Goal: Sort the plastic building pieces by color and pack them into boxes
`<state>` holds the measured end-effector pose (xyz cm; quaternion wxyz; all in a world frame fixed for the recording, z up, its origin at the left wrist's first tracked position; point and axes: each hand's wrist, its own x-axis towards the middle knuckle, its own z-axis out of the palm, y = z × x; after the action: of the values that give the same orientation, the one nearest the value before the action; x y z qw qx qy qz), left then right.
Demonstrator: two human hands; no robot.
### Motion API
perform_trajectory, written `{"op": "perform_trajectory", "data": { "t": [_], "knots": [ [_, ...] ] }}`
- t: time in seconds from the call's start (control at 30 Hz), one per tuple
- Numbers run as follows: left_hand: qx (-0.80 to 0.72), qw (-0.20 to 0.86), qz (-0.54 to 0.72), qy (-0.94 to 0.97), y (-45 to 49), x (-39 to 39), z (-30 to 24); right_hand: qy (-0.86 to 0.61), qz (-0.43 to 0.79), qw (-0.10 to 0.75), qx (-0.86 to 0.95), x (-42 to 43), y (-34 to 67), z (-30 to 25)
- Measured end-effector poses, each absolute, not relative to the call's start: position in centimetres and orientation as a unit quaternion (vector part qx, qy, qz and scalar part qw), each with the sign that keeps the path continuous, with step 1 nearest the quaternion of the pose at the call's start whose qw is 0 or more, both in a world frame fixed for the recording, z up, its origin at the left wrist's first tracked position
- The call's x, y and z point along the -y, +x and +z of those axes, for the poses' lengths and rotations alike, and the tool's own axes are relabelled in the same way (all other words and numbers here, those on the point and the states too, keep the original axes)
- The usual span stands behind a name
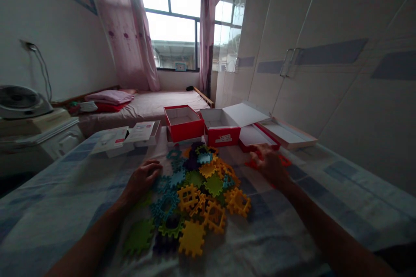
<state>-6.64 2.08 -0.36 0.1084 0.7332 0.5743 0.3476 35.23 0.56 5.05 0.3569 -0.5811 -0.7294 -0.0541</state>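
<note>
A heap of plastic interlocking tiles with toothed edges lies on the cloth, among them a yellow tile (191, 239), a green tile (139, 237), a blue tile (165, 205) and a dark purple tile (191, 161). My left hand (144, 176) rests on the cloth at the heap's left side, fingers loosely bent and nothing visible in them. To the right of the heap, my right hand (270, 163) has its fingers bent down onto a red tile (251, 163). Another part of the red tiles (284, 161) shows past the hand, which hides the rest.
Behind the heap stand two open red boxes (186, 130) (224, 136). A red lid (258, 136) and a pale shallow tray (289, 133) lie to their right. White boxes (143, 134) sit at the back left. A bed (156, 101) and wardrobe (325, 95) are beyond the table.
</note>
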Motion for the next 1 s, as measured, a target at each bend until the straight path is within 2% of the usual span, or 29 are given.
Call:
{"op": "perform_trajectory", "data": {
  "t": [0.1,0.2,0.37,0.5,0.63,0.7,0.8,0.9,1.0],
  "knots": [
    [-0.578,0.111,0.338,0.734,-6.7,-2.0,-0.2,-0.536,0.092,0.315,0.778,-0.2,31.0,4.7],
    [-0.578,0.109,0.337,0.735,-6.8,-2.0,-0.2,-0.528,0.166,0.256,0.793,0.3,26.8,4.2],
    [-0.571,0.109,0.344,0.737,-6.8,-2.1,-0.5,-0.477,0.127,0.218,0.842,2.2,21.5,3.9],
    [-0.572,0.109,0.343,0.737,-6.7,-2.2,-0.5,-0.360,0.087,0.197,0.908,4.1,18.9,3.5],
    [-0.572,0.116,0.346,0.735,-6.7,-2.1,-0.4,-0.260,0.096,0.235,0.932,4.7,18.8,3.4],
    [-0.569,0.118,0.348,0.736,-6.6,-2.0,-0.3,-0.294,0.111,0.282,0.906,4.0,20.0,3.8],
    [-0.568,0.118,0.355,0.733,-6.5,-2.0,-0.3,-0.443,0.091,0.314,0.834,2.2,23.0,4.5],
    [-0.575,0.120,0.356,0.727,-6.3,-1.9,-0.1,-0.572,0.069,0.247,0.779,0.4,25.9,4.6],
    [-0.579,0.122,0.352,0.725,-6.2,-1.7,0.0,-0.607,0.114,0.181,0.765,-0.3,27.5,4.4]
  ]
}}
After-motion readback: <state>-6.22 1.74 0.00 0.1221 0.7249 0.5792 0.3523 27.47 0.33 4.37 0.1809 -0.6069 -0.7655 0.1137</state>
